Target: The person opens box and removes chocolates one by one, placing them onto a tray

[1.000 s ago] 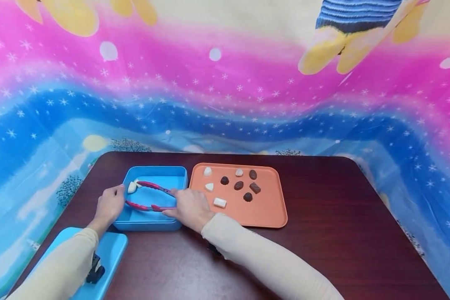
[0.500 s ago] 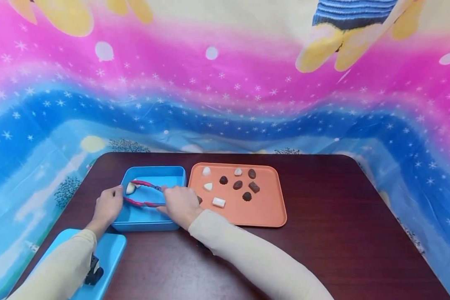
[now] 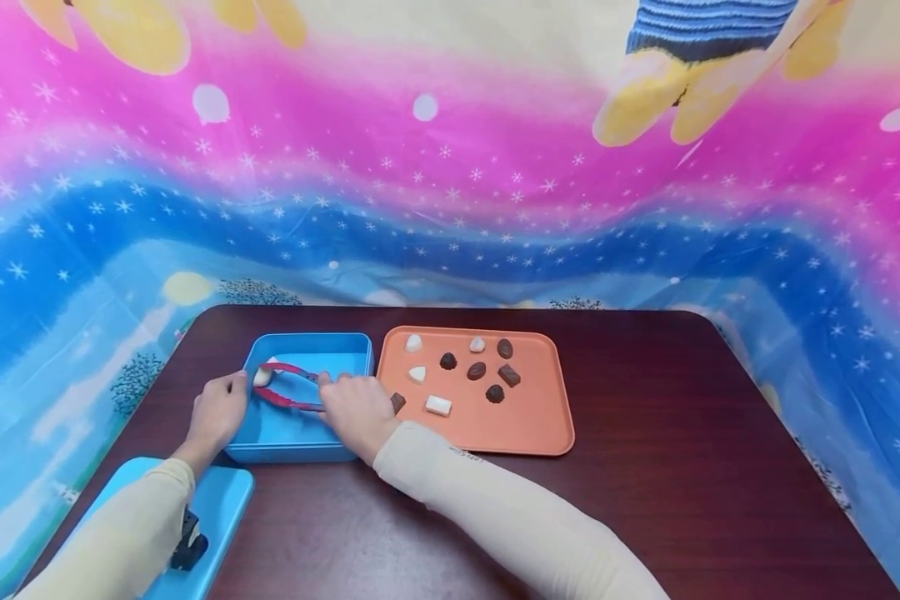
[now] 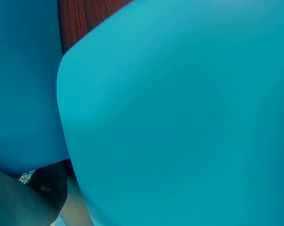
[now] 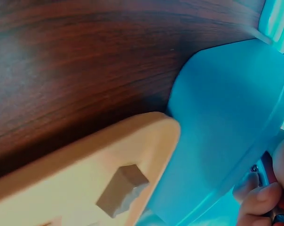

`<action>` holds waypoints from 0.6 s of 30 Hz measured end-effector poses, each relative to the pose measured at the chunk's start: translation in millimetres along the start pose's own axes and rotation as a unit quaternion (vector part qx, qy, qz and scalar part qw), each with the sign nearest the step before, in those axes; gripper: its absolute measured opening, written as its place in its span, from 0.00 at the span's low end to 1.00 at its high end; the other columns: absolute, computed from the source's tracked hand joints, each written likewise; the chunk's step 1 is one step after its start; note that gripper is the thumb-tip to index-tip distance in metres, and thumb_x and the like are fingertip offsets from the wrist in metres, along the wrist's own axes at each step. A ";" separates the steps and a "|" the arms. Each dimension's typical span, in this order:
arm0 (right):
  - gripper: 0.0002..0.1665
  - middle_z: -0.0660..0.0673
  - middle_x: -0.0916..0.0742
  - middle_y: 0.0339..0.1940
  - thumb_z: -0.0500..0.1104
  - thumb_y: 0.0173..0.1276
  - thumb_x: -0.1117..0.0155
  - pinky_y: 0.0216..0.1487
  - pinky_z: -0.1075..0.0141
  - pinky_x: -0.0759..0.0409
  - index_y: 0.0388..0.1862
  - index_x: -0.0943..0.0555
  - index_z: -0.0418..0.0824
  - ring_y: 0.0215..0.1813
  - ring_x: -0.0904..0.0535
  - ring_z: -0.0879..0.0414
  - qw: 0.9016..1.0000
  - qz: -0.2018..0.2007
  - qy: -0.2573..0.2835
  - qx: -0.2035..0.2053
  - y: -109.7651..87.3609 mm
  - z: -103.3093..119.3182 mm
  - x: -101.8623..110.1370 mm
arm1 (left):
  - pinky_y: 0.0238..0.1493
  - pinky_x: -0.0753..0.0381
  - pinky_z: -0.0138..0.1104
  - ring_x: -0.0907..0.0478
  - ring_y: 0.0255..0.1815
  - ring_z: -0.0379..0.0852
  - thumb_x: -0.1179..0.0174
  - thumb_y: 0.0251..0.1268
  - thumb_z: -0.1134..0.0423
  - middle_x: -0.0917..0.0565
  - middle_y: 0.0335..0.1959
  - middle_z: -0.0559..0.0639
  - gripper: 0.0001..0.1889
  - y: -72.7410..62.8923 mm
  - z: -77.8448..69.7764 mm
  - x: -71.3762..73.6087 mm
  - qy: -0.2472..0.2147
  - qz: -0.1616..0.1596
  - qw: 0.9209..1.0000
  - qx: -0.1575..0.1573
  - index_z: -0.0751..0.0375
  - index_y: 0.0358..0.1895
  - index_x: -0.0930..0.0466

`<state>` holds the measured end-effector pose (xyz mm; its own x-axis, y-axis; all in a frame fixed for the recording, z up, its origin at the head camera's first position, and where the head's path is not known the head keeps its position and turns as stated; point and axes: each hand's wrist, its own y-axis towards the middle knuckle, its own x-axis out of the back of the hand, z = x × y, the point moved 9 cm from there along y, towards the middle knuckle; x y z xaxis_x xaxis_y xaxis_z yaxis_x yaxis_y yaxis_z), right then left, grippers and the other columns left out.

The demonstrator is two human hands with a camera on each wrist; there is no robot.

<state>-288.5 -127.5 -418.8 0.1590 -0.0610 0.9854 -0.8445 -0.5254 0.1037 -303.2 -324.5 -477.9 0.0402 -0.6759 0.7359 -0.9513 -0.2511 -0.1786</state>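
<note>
My right hand point(image 3: 356, 408) grips red-tipped tongs point(image 3: 288, 370) that reach into a blue box point(image 3: 292, 453). At the box's left end, the tong tips close around a white chocolate-like piece point(image 3: 261, 379); a second pale bit peeks out just behind the upper tip. My left hand point(image 3: 219, 410) holds the box's left wall, thumb at the rim. In the right wrist view, fingers point(image 5: 260, 200) curl round the tong handle beside the box's wall point(image 5: 222, 108).
Right of the box lies an orange tray point(image 3: 525, 429) with several white and dark brown chocolate-like pieces. A light blue lid point(image 3: 221, 521) rests under my left forearm at the front left of the dark wooden table point(image 3: 645, 433). Behind hangs a printed cloth point(image 3: 450, 208).
My right hand has moved left with the tongs, and their spread arms have come together on the white piece. A brown piece on the tray has come into sight. My left hand stays put.
</note>
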 end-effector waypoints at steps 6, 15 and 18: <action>0.35 0.53 0.10 0.40 0.67 0.67 0.35 0.30 0.70 0.16 0.70 0.23 0.56 0.33 0.16 0.61 0.998 0.028 0.058 -0.028 -1.3 -10.4 -6.4 | 0.70 0.35 0.66 0.35 0.70 0.75 0.76 0.83 0.45 0.34 0.71 0.78 0.37 1.0 -1.0 -0.3 0.002 -0.001 1.000 -0.001 0.75 0.75 0.42; 0.32 0.53 0.12 0.32 0.67 0.66 0.34 0.19 0.70 0.27 0.65 0.20 0.56 0.27 0.21 0.61 0.992 0.022 0.112 -0.049 -6.3 -18.5 -3.0 | 0.68 0.32 0.66 0.33 0.66 0.73 0.75 0.83 0.44 0.32 0.68 0.78 0.37 -1.0 -0.9 -1.2 -0.003 0.001 1.000 0.003 0.76 0.75 0.42; 0.31 0.53 0.13 0.29 0.67 0.66 0.34 0.18 0.72 0.31 0.63 0.20 0.55 0.25 0.24 0.61 0.990 0.021 0.130 -0.048 -9.4 -21.0 -1.3 | 0.65 0.29 0.65 0.31 0.63 0.72 0.75 0.83 0.44 0.28 0.63 0.77 0.38 -1.3 -0.8 -1.0 -0.006 -0.003 1.000 0.001 0.76 0.75 0.42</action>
<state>-291.5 -104.7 -418.2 -0.0039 0.1458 0.9893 -0.8939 -0.4439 0.0618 -302.2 -322.9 -477.8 0.0503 -0.6825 0.7291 -0.9506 -0.2566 -0.1745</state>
